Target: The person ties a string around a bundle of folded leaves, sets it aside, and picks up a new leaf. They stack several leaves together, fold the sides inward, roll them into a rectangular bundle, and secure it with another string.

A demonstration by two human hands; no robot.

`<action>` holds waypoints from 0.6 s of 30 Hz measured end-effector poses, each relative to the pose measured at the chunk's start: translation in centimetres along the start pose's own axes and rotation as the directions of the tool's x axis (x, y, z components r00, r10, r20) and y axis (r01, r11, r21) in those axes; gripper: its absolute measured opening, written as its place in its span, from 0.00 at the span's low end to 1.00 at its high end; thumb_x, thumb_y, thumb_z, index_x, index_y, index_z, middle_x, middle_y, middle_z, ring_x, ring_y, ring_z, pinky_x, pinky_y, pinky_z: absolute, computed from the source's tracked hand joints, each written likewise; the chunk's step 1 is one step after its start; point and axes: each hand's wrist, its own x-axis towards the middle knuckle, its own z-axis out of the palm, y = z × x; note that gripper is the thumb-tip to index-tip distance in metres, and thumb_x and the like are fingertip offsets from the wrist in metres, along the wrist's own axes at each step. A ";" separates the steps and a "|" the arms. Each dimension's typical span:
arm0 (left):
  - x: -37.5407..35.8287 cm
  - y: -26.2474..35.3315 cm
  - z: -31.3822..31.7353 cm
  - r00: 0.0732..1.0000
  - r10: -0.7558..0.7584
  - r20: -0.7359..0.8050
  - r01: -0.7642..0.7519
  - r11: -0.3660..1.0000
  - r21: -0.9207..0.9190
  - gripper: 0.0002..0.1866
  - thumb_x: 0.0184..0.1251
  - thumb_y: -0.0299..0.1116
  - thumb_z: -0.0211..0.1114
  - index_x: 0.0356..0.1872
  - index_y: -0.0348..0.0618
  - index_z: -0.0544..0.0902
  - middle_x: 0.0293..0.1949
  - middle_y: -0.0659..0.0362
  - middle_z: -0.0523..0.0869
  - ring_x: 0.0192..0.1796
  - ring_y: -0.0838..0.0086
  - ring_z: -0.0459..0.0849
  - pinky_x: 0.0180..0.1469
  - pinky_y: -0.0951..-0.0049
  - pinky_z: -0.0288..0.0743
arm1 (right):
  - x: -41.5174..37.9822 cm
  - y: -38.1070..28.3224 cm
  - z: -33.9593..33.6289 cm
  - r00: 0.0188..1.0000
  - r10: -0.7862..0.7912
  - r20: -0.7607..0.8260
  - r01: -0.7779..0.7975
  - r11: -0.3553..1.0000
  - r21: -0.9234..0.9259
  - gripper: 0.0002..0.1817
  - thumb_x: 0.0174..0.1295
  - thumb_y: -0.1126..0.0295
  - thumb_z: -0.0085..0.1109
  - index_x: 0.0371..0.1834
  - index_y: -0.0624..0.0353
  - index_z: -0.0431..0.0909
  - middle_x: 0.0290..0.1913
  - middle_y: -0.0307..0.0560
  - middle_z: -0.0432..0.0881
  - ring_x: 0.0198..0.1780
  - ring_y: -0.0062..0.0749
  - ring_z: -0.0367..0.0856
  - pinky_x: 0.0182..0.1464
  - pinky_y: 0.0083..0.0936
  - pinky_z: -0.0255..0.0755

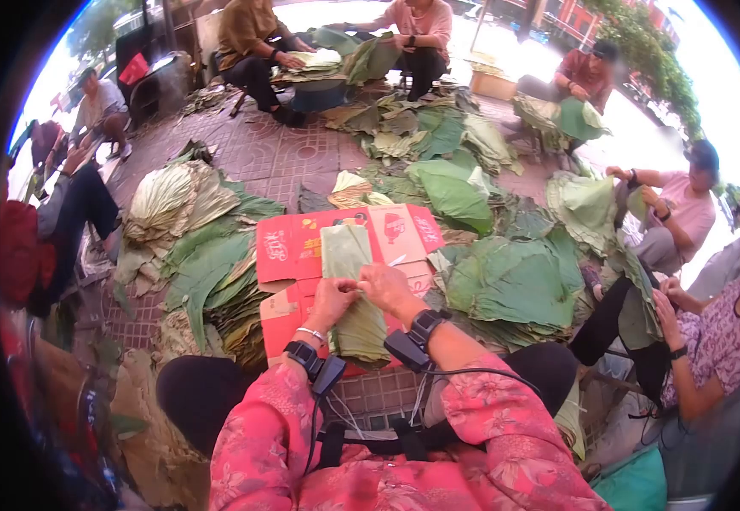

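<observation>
A long folded bundle of pale green leaf [346, 249] lies upright across a flattened red cardboard box [281, 243] in front of me. Over the middle of the bundle, my left hand [334, 300] and my right hand [385, 288] meet with fingertips pinched together. What they pinch is too small to make out. The lower part of the bundle [361, 332] shows between my wrists. A small whitish pointed object [397, 260] rests on the cardboard just beyond my right hand. Thin white strings [349, 415] hang near my lap.
Stacks of large green leaves [515, 277] lie to the right, with more leaves [204, 264] and a pale dried pile [181, 200] to the left. Other people sit around, some handling leaves. A blue tub [319, 95] and a yellowish crate [491, 83] stand farther back.
</observation>
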 end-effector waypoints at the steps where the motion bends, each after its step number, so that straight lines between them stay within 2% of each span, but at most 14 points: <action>1: 0.2 -0.5 0.1 1.000 0.008 -0.011 -0.008 1.000 0.009 0.09 0.48 0.28 0.69 0.31 0.36 0.84 0.20 0.59 0.83 0.23 0.81 0.78 0.28 0.76 0.73 | 0.3 -0.3 0.1 1.000 0.010 -0.002 -0.010 0.999 0.035 0.12 0.52 0.58 0.54 0.29 0.56 0.77 0.31 0.50 0.79 0.38 0.46 0.78 0.38 0.40 0.70; 3: 0.1 0.0 -0.2 0.999 0.028 -0.030 -0.023 0.988 0.154 0.08 0.50 0.30 0.68 0.29 0.35 0.84 0.18 0.59 0.82 0.23 0.83 0.77 0.27 0.75 0.71 | 0.9 -0.5 0.9 1.000 -0.002 -0.015 0.005 0.984 0.175 0.14 0.50 0.57 0.57 0.25 0.57 0.77 0.28 0.52 0.79 0.35 0.46 0.79 0.36 0.38 0.71; 4: 0.2 -1.1 -0.2 0.996 0.070 -0.054 -0.063 0.992 0.111 0.09 0.51 0.31 0.67 0.30 0.34 0.84 0.19 0.60 0.83 0.23 0.83 0.76 0.26 0.76 0.70 | 1.3 -0.4 1.2 1.000 0.002 0.017 -0.007 0.956 0.293 0.14 0.48 0.57 0.58 0.24 0.58 0.77 0.27 0.52 0.80 0.34 0.45 0.79 0.35 0.36 0.71; 5: 0.5 -2.5 0.1 0.995 0.058 -0.080 -0.060 0.998 -0.023 0.10 0.52 0.31 0.67 0.30 0.34 0.84 0.20 0.61 0.83 0.23 0.83 0.76 0.25 0.76 0.70 | 1.1 -1.4 -0.1 0.999 0.001 0.036 -0.016 0.908 0.419 0.12 0.47 0.62 0.59 0.26 0.60 0.77 0.27 0.51 0.80 0.33 0.45 0.79 0.35 0.35 0.71; 6: 0.0 -1.0 -0.2 0.997 0.034 -0.064 -0.034 0.999 0.005 0.09 0.54 0.30 0.66 0.31 0.34 0.85 0.21 0.61 0.83 0.24 0.84 0.76 0.28 0.77 0.71 | 1.3 -1.4 0.1 0.999 0.028 0.033 -0.042 0.823 0.566 0.09 0.46 0.68 0.57 0.28 0.61 0.77 0.32 0.51 0.81 0.36 0.45 0.78 0.38 0.33 0.71; 7: -0.8 0.4 -0.6 0.999 0.046 -0.006 -0.046 0.998 -0.033 0.08 0.55 0.29 0.65 0.32 0.33 0.84 0.22 0.62 0.84 0.25 0.84 0.77 0.29 0.79 0.71 | 1.6 -0.7 0.8 1.000 -0.007 -0.005 0.008 0.835 0.550 0.09 0.46 0.69 0.56 0.29 0.61 0.77 0.33 0.51 0.80 0.38 0.45 0.78 0.39 0.33 0.71; 9: -0.7 -0.6 -0.5 0.999 0.040 -0.033 -0.043 0.992 -0.116 0.07 0.56 0.26 0.63 0.33 0.33 0.84 0.26 0.62 0.84 0.28 0.84 0.77 0.32 0.81 0.71 | 2.2 1.4 3.2 0.993 -0.097 -0.066 0.117 0.847 0.518 0.09 0.45 0.72 0.54 0.30 0.62 0.77 0.36 0.50 0.80 0.41 0.46 0.77 0.42 0.33 0.71; 12: -0.4 -1.3 -0.5 0.998 0.054 -0.043 -0.064 0.963 -0.262 0.05 0.57 0.24 0.62 0.33 0.33 0.83 0.28 0.62 0.84 0.29 0.83 0.78 0.34 0.82 0.71 | 1.2 2.4 3.0 0.986 -0.165 0.025 0.142 0.910 0.389 0.10 0.45 0.72 0.53 0.31 0.60 0.79 0.37 0.50 0.78 0.43 0.45 0.77 0.44 0.33 0.71; 14: -0.6 -1.0 -0.8 0.999 0.029 0.013 -0.023 0.941 -0.338 0.05 0.57 0.23 0.62 0.33 0.34 0.82 0.28 0.62 0.84 0.29 0.83 0.78 0.35 0.83 0.71 | 0.3 2.1 2.6 0.993 -0.119 0.010 0.109 0.940 0.323 0.09 0.45 0.71 0.53 0.30 0.58 0.79 0.35 0.49 0.78 0.42 0.45 0.77 0.43 0.34 0.71; 16: -0.5 -0.7 -0.9 1.000 0.016 0.007 -0.012 0.922 -0.386 0.05 0.56 0.22 0.62 0.33 0.34 0.82 0.27 0.63 0.83 0.29 0.83 0.79 0.34 0.84 0.71 | 0.0 1.7 1.8 0.992 -0.121 -0.028 0.124 0.951 0.284 0.07 0.47 0.68 0.54 0.28 0.56 0.80 0.33 0.49 0.78 0.40 0.44 0.78 0.42 0.34 0.72; 18: -0.7 -0.4 -1.1 1.000 -0.007 -0.006 0.003 0.898 -0.440 0.06 0.55 0.22 0.64 0.34 0.35 0.82 0.26 0.63 0.83 0.28 0.83 0.78 0.32 0.84 0.70 | 0.2 1.3 1.5 0.998 -0.058 -0.035 0.065 0.957 0.284 0.06 0.48 0.67 0.55 0.27 0.55 0.79 0.32 0.48 0.78 0.39 0.45 0.78 0.40 0.34 0.72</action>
